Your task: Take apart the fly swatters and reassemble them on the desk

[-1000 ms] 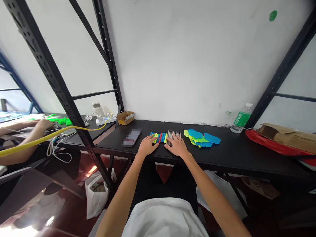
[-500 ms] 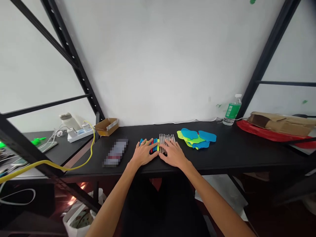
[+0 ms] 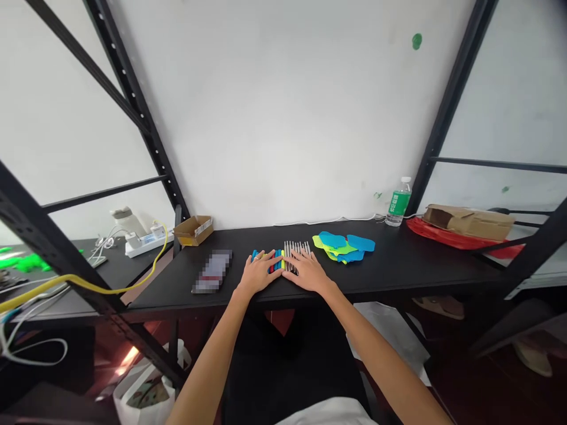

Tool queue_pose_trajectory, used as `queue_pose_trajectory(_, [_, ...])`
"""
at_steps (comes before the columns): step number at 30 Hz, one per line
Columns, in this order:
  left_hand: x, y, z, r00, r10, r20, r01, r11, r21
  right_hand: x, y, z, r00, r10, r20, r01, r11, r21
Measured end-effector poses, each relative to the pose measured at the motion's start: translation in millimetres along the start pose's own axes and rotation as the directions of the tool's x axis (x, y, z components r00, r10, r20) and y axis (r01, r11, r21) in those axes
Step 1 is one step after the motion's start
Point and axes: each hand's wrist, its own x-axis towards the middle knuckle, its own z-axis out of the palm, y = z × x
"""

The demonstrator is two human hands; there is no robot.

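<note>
A tight row of slim coloured sticks (image 3: 277,263) in blue, red and yellow lies on the black desk. Right beside it is a row of slim silver rods (image 3: 292,245), all pointing toward the wall. My left hand (image 3: 258,275) rests palm down over the coloured sticks, fingers spread, a ring on one finger. Over the silver rods lies my right hand (image 3: 306,271), its fingers also spread. The two thumbs come close together at the near side. Much of both rows is hidden under my hands, so their exact kind does not show.
Right of my hands lies a loose pile of blue and yellow-green flat pieces (image 3: 344,244). A phone (image 3: 213,270) and a small cardboard box (image 3: 194,230) are on the left. A water bottle (image 3: 399,202) and a brown package (image 3: 469,221) stand farther right. A yellow cable (image 3: 116,290) crosses the left frame post.
The view has shifted a little, so the bottle and package appear farther left. My hands keep about the same position on the two rows.
</note>
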Motion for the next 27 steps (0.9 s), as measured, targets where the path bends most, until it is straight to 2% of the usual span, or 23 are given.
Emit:
queue_pose_trajectory(7, [-6.0,5.3,-1.2,0.996,-0.036,-0.085,0.036,0.999,0.0,1.7,3.6,3.4,1.0,0.004,-0.002,-0.004,1.0,-0.007])
queue_pose_trajectory(17, [-7.8,5.7,-3.8,0.996,-0.012,-0.086,0.013,1.0,0.011,3.0,5.3,4.1,1.0,-0.006,-0.028,0.007,1.0,0.018])
queue_pose_trajectory(23, [-6.5,4.8,-4.5,0.992,0.018,-0.126,-0.016,1.0,0.015,-0.9,-1.2,2.5,0.985,-0.019,-0.172,0.028,0.998,0.052])
queue_pose_trajectory(25, [-6.2,5.7,-4.9,0.991,0.016,-0.135,-0.015,1.0,0.008,-3.3,-2.6,-6.5,0.97,-0.024,-0.24,0.053,0.992,0.113])
queue_pose_trajectory(27, [-6.3,6.8,-5.5,0.99,0.007,-0.141,-0.007,1.0,0.0,-6.4,-3.2,-23.1,0.936,-0.013,-0.351,0.089,0.975,0.201])
